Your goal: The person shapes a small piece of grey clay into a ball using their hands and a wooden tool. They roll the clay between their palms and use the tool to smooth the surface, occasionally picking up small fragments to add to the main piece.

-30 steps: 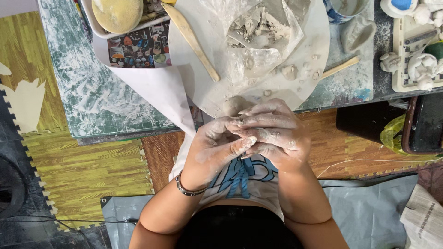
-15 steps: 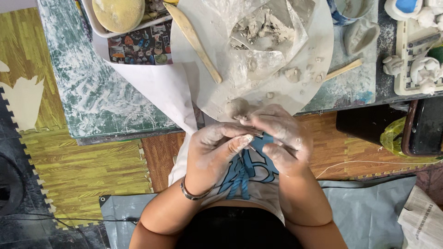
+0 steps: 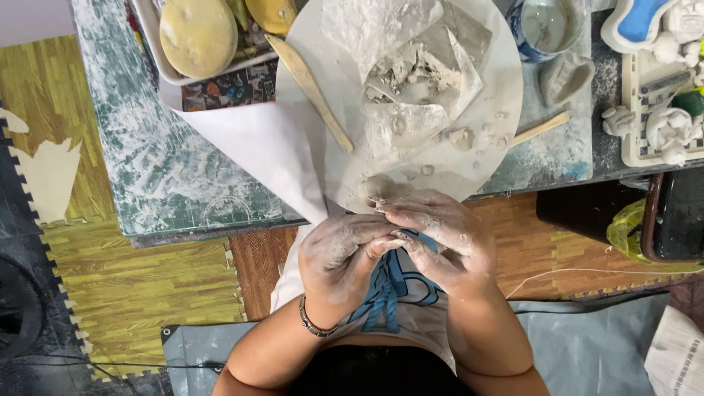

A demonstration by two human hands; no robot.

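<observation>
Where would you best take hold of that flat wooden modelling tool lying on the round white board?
Probably the flat wooden modelling tool is best gripped near its lower, narrower end, coming from the person's side. That end points toward the hands and lies bare on the round white board, while its upper end sits beside the tray.

Clay piece (image 3: 396, 238) hidden between hands

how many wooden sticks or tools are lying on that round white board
2. A flat wooden tool lies slanted across the left side of the round board; a thinner wooden stick pokes out past its right edge. The plastic wrap could hide more.
</observation>
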